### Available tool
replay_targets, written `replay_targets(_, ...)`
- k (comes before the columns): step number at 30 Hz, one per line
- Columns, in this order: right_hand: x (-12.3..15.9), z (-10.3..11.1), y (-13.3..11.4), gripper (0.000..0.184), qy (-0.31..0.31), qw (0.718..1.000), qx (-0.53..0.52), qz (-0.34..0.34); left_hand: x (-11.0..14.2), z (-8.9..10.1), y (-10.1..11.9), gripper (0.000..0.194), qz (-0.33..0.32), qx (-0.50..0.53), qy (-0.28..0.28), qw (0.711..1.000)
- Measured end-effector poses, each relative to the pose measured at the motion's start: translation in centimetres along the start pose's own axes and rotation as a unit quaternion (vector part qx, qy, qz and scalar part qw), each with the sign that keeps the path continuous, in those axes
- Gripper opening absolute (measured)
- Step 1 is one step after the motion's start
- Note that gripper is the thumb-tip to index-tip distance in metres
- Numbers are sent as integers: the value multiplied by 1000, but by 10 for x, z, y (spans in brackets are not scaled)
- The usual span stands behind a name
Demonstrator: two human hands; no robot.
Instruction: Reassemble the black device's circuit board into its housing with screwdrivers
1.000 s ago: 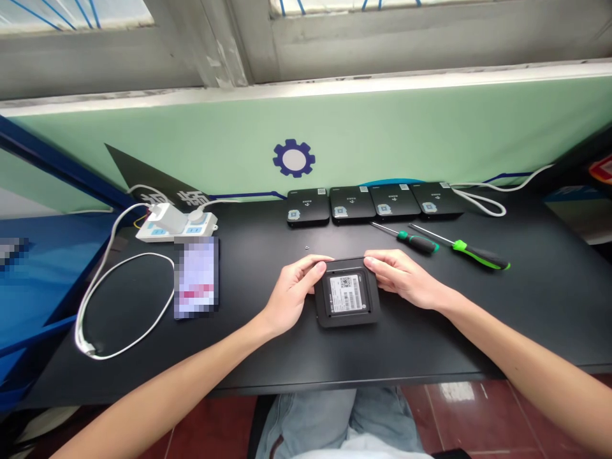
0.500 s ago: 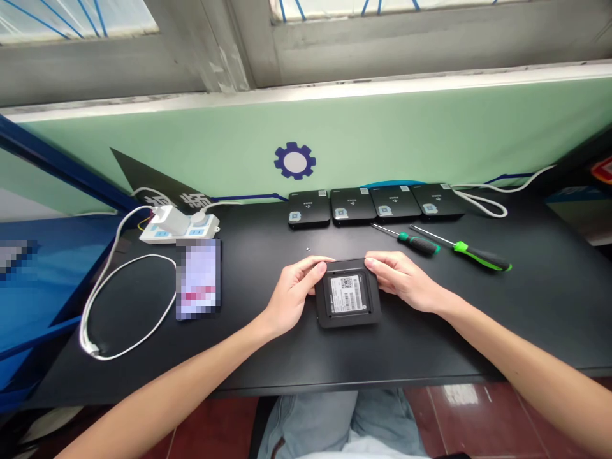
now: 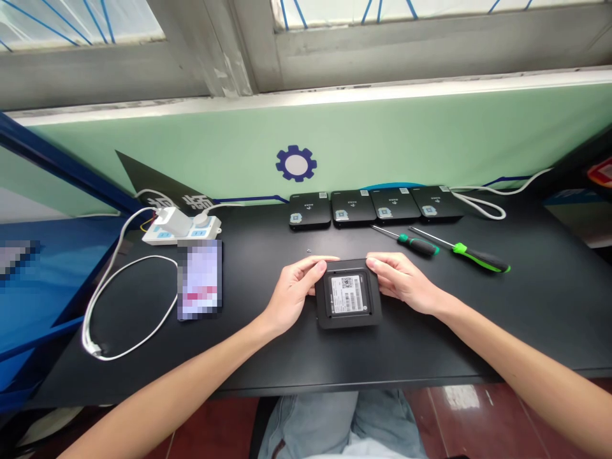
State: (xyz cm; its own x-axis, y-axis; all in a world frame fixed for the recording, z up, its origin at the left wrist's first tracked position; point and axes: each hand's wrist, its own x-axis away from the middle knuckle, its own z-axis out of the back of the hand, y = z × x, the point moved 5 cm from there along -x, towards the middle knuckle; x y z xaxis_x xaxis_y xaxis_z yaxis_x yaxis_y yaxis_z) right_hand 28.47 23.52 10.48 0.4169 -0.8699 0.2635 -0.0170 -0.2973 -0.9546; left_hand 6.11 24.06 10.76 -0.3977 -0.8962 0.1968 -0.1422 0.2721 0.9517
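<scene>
Reading the head cam feed: black square unit (image 3: 348, 294) lies flat on the black desk (image 3: 268, 376), dead centre between both hands, w/ QR + barcode sticker (image 3: 345, 294) facing up. L hand (image 3: 292, 294) is on the unit's left edge, R hand (image 3: 401, 280) on its right edge. Grip is narrow, both hands pressed in on the unit, holding it from the sides.

Just past the R hand: two green-handled screwdrivers (image 3: 418, 245) (image 3: 475, 257) lying side by side, tips pointing left, the nearer one shorter. Ahead of the grip, tiny metal specks (image 3: 308, 250), too small for me to ID. Further ahead, four black units (image 3: 309, 210) in a row against the green wall panel (image 3: 296, 127), w/ a white cable (image 3: 478, 205) looped off the far right one.

Left of the L hand: blurred phone (image 3: 199, 279), white power strip (image 3: 182, 231) w/ charger plugged in (image 3: 167, 221), white cable loop (image 3: 129, 312) beside them.
</scene>
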Motion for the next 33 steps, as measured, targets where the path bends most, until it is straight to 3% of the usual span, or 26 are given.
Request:
replay_targets(4,-1,2,2,64,21,999,-23,4,0,-1,-1,55,9,41,-4,999)
replay_targets(11,-2,5,1,64,42,998,-51,19,-2,-3,0,44,-7,56,-27,998)
replay_targets(20,0,2,0,65,46,996,-76,18,-2,0,-1,46,-5,57,-9,998)
replay_targets(28,-1,7,-4,58,122,984,-122,37,-2,-7,1,46,11,65,-54,996)
replay_targets(33,0,10,-9,53,112,986,-115,42,-3,-1,1,50,2,67,-7,998)
